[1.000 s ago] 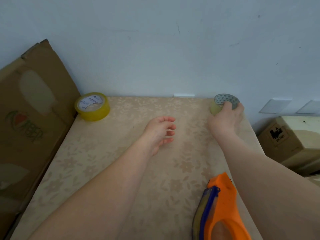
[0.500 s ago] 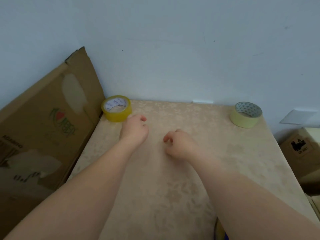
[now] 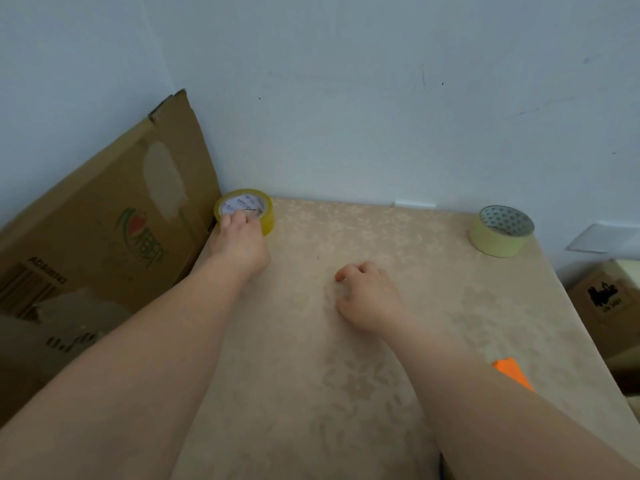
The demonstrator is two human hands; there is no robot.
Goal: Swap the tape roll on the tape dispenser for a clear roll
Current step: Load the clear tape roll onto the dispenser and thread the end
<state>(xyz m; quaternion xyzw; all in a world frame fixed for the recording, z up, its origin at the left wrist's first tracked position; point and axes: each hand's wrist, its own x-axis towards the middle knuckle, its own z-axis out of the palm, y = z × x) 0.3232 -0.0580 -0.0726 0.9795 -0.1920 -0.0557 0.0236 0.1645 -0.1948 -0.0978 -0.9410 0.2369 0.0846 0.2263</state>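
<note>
Yellow-tinted clear roll (image 3: 245,206) lies under the left hand (image 3: 239,242), grip pinching its rim.

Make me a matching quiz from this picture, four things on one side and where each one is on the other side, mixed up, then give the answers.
Things:
1. yellow tape roll
2. pale tape roll
3. orange dispenser
4. cardboard box

Places:
A. leaning at the table's left edge
B. far right corner of the table
C. far left corner, under the left hand
D. near right, mostly hidden behind the right forearm

Pairs: 1-C, 2-B, 3-D, 4-A
</note>
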